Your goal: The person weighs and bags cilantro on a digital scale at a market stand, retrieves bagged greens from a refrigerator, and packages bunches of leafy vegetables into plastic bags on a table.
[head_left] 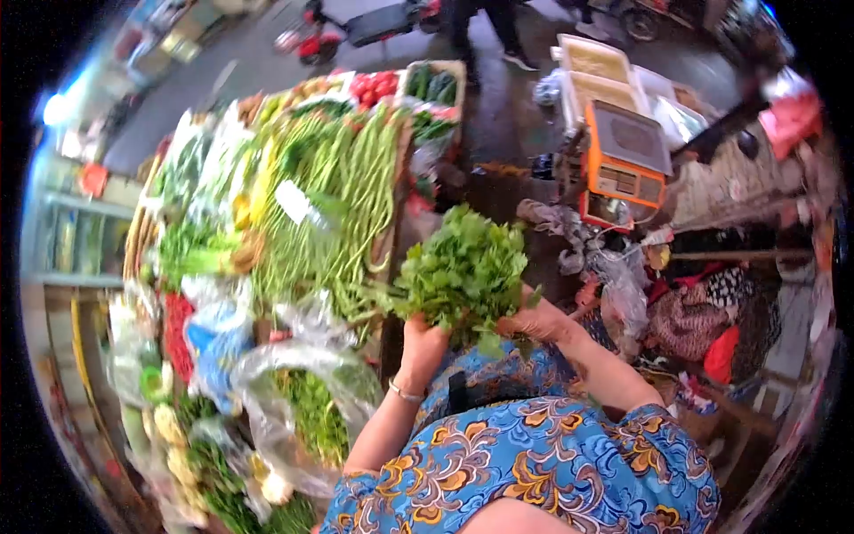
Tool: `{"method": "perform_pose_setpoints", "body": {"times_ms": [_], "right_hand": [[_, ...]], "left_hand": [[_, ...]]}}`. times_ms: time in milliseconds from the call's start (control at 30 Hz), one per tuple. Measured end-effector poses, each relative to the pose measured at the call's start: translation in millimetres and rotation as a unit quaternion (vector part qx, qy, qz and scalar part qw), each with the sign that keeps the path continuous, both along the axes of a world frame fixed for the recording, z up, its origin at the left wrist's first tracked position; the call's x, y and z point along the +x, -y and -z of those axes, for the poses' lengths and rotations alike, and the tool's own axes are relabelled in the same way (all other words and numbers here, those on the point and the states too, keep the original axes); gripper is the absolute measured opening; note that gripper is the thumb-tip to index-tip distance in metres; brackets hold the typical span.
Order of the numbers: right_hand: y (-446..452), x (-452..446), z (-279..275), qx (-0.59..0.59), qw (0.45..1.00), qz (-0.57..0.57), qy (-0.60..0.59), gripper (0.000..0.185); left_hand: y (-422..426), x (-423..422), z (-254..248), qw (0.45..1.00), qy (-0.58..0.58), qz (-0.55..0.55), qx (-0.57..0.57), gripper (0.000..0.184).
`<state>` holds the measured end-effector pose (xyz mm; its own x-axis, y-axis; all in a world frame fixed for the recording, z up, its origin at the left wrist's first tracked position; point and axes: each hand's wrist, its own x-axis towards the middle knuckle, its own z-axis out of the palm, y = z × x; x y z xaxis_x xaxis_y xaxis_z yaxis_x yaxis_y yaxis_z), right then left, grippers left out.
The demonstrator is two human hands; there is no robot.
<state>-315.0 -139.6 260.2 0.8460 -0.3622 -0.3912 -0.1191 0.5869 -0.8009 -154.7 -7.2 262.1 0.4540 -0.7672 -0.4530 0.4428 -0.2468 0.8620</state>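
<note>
A leafy green bunch of herbs (467, 267) is held up in front of my body, between both hands. My left hand (425, 343) wraps round its lower left side, with a bracelet on the wrist. On the lower right side, my right hand (534, 319) grips the same bunch, its fingers partly hidden by the leaves. Just left of the herbs lie long green beans (356, 187) on the stall. Below them, an open clear plastic bag (258, 383) has more greens (311, 414) in it.
An orange scale (627, 160) stands at the right, beside white foam boxes (592, 67). Tomatoes (374, 87) and cucumbers (431, 84) sit at the stall's far end. Plastic bags (618, 276) hang at right. A person's legs (503, 31) and a red scooter (365, 25) are beyond.
</note>
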Motion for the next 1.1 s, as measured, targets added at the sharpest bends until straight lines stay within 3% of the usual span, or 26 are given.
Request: {"method": "perform_pose_setpoints", "body": {"times_ms": [133, 167, 267, 300, 333, 400, 467, 533, 600, 667, 733, 767, 833, 933, 1100], "right_hand": [[29, -31, 48, -0.073, 0.990, 0.036, 0.119, 0.066], [39, -40, 58, -0.051, 0.989, 0.060, 0.121, 0.065], [96, -66, 70, -0.028, 0.989, 0.108, 0.094, 0.064], [121, -78, 74, -0.022, 0.990, 0.126, 0.058, 0.063], [147, -97, 98, 0.097, 0.976, 0.153, 0.119, 0.069], [202, -133, 188, -0.056, 0.977, 0.192, 0.071, 0.075], [270, -154, 204, -0.195, 0.924, 0.283, -0.166, 0.054], [348, -173, 188, -0.258, 0.896, 0.279, -0.230, 0.054], [410, -194, 188, -0.249, 0.879, 0.294, -0.281, 0.079], [465, -224, 245, -0.410, 0.799, 0.264, -0.353, 0.084], [510, -225, 200, -0.396, 0.838, 0.234, -0.292, 0.087], [528, -229, 222, -0.387, 0.840, 0.238, -0.295, 0.087], [553, -232, 264, -0.521, 0.643, 0.164, -0.537, 0.087], [570, -228, 282, -0.489, 0.614, 0.122, -0.607, 0.086], [577, -235, 289, -0.480, 0.636, 0.144, -0.586, 0.096]], "left_hand": [[54, -33, 6, 0.993, 0.101, 0.053, -0.012, 0.033], [65, -38, 25, 0.998, 0.052, 0.037, 0.023, 0.034], [132, -56, 4, 0.984, 0.045, 0.131, 0.115, 0.042], [153, -61, 16, 0.983, 0.050, 0.137, 0.113, 0.042], [171, -64, 36, 0.988, 0.048, 0.137, 0.047, 0.043], [201, -71, 58, 0.987, 0.047, 0.151, -0.009, 0.044], [225, -79, 74, 0.983, 0.022, 0.163, 0.077, 0.044], [230, -85, 117, 0.979, -0.018, 0.183, 0.089, 0.044], [248, -93, 115, 0.958, -0.025, 0.231, 0.169, 0.043], [266, -99, 118, 0.935, -0.003, 0.277, 0.222, 0.042], [264, -100, 139, 0.926, -0.033, 0.265, 0.268, 0.039], [269, -99, 142, 0.923, -0.041, 0.267, 0.273, 0.039], [277, -103, 142, 0.920, -0.073, 0.224, 0.314, 0.038], [289, -101, 143, 0.911, -0.098, 0.209, 0.341, 0.038], [307, -95, 144, 0.908, -0.111, 0.205, 0.348, 0.038]]}}
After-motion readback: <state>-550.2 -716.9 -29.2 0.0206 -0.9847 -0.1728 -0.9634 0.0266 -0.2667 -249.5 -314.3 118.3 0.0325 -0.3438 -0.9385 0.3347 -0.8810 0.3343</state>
